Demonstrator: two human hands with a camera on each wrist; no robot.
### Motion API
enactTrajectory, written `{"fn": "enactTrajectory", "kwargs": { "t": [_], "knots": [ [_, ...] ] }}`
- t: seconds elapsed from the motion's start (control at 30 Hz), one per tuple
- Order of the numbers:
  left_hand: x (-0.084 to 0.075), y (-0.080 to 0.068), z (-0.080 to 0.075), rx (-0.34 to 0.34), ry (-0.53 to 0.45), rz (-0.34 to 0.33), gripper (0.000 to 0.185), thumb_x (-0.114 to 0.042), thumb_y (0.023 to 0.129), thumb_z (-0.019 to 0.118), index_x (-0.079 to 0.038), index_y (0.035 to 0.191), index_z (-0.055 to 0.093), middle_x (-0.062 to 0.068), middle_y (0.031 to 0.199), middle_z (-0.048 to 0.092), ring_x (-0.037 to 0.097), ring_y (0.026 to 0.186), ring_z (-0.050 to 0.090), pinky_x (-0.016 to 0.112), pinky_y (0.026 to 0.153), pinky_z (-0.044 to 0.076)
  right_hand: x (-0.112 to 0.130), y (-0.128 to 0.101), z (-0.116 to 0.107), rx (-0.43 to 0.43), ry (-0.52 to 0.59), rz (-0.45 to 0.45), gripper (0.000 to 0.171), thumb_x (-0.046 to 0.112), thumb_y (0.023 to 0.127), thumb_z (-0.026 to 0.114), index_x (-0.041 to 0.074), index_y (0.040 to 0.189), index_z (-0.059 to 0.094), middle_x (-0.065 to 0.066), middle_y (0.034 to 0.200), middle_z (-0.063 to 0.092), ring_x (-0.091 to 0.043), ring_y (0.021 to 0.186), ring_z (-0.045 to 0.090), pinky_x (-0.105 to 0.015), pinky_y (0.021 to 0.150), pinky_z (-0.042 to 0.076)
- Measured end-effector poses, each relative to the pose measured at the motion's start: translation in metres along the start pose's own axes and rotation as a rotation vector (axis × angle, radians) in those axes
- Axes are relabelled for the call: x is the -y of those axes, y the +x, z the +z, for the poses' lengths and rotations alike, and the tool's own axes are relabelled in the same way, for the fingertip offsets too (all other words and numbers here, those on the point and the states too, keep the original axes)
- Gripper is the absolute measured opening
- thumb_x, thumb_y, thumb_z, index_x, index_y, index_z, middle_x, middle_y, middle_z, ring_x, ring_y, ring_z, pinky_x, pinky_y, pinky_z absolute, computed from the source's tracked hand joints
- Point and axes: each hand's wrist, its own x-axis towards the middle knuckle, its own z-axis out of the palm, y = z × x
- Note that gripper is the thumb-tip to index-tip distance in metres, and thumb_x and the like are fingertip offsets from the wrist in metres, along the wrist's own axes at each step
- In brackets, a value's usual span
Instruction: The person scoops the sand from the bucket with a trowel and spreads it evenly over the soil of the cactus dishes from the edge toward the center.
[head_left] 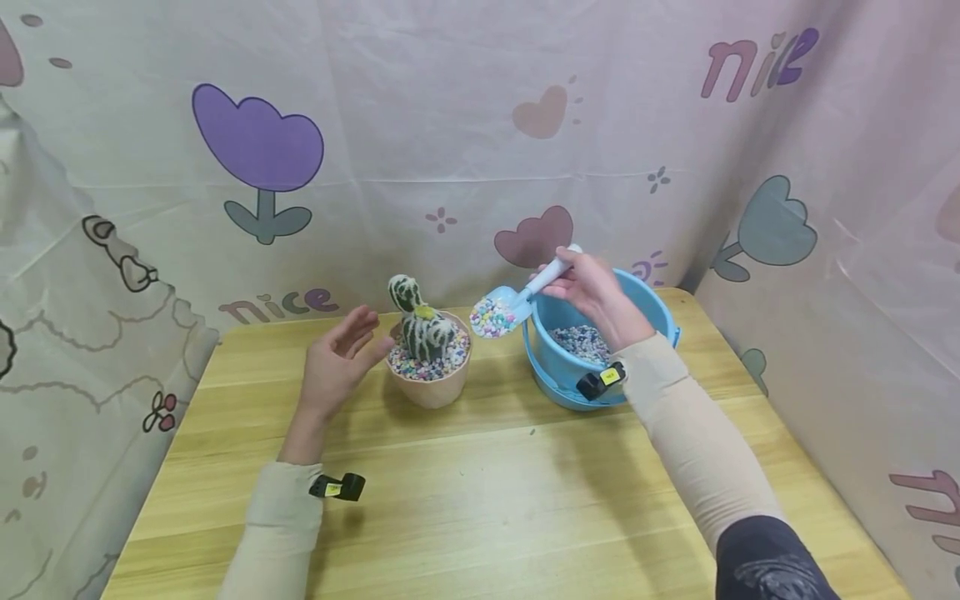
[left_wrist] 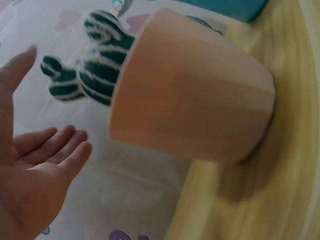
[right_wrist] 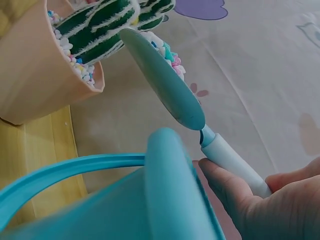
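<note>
My right hand (head_left: 588, 292) grips the pale handle of a small blue shovel (head_left: 538, 282), whose scoop is heaped with multicoloured pebbles (head_left: 492, 317). In the head view the scoop hangs between the blue bucket and a potted cactus (head_left: 426, 333). Pebbles surround the cactus base inside its peach pot (head_left: 431, 392). To the left of the pot, my left hand (head_left: 337, 362) is raised with fingers extended, holding nothing. The left wrist view shows those fingers (left_wrist: 55, 145) apart from the pot (left_wrist: 190, 90). From the right wrist view, the scoop's underside (right_wrist: 165, 82) appears near the cactus (right_wrist: 100, 30).
A blue bucket (head_left: 645, 304) with pebbles (head_left: 581, 342) inside stands right of the pot, its handle lowered at the front. Both stand toward the back of the wooden table (head_left: 465, 500). A printed cloth (head_left: 420, 108) hangs behind and along the sides.
</note>
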Motion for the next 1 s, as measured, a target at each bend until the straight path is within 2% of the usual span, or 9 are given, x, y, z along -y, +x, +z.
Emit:
{"fn": "enactTrajectory", "kwargs": {
  "t": [0.2, 0.37, 0.53, 0.7, 1.0],
  "knots": [
    [0.013, 0.003, -0.003, 0.224, 0.145, -0.113, 0.100, -0.030, 0.092, 0.084, -0.006, 0.167, 0.023, 0.018, 0.171, 0.033, 0.034, 0.157, 0.036, 0.041, 0.128, 0.034, -0.003, -0.001, 0.002, 0.019, -0.007, -0.013, 0.055, 0.019, 0.113, 0.048, 0.004, 0.162, 0.028, -0.021, 0.113, 0.061, -0.048, 0.145, 0.049, -0.047, 0.108, 0.055],
    [0.019, 0.005, 0.002, 0.319, 0.202, -0.136, 0.115, -0.035, 0.086, 0.089, -0.006, 0.169, 0.015, 0.016, 0.176, 0.018, 0.038, 0.160, 0.027, 0.048, 0.131, 0.028, -0.003, -0.003, 0.004, 0.022, -0.024, -0.016, 0.051, 0.019, 0.113, 0.047, 0.005, 0.159, 0.032, -0.020, 0.112, 0.062, -0.047, 0.142, 0.053, -0.049, 0.110, 0.054],
    [0.024, 0.008, 0.007, 0.339, 0.197, -0.138, 0.122, -0.034, 0.083, 0.092, -0.007, 0.169, 0.010, 0.014, 0.177, 0.012, 0.038, 0.161, 0.024, 0.050, 0.132, 0.023, -0.005, -0.003, 0.006, 0.015, -0.034, -0.022, 0.050, 0.020, 0.113, 0.049, 0.004, 0.158, 0.035, -0.020, 0.108, 0.065, -0.047, 0.139, 0.055, -0.048, 0.105, 0.057],
    [0.027, 0.008, 0.011, 0.353, 0.197, -0.136, 0.123, -0.032, 0.084, 0.091, -0.006, 0.169, 0.006, 0.018, 0.176, 0.013, 0.041, 0.160, 0.024, 0.050, 0.131, 0.025, -0.007, -0.002, 0.008, 0.008, -0.040, -0.030, 0.051, 0.021, 0.112, 0.050, 0.002, 0.157, 0.036, -0.020, 0.106, 0.067, -0.046, 0.137, 0.058, -0.045, 0.097, 0.061],
    [0.030, 0.003, 0.016, 0.303, 0.191, -0.148, 0.123, -0.032, 0.083, 0.092, -0.011, 0.170, 0.008, 0.019, 0.175, 0.017, 0.041, 0.159, 0.028, 0.048, 0.129, 0.031, -0.010, -0.003, 0.010, 0.007, -0.046, -0.039, 0.053, 0.020, 0.112, 0.050, 0.001, 0.159, 0.034, -0.022, 0.111, 0.064, -0.047, 0.139, 0.055, -0.048, 0.102, 0.058]
  ]
}}
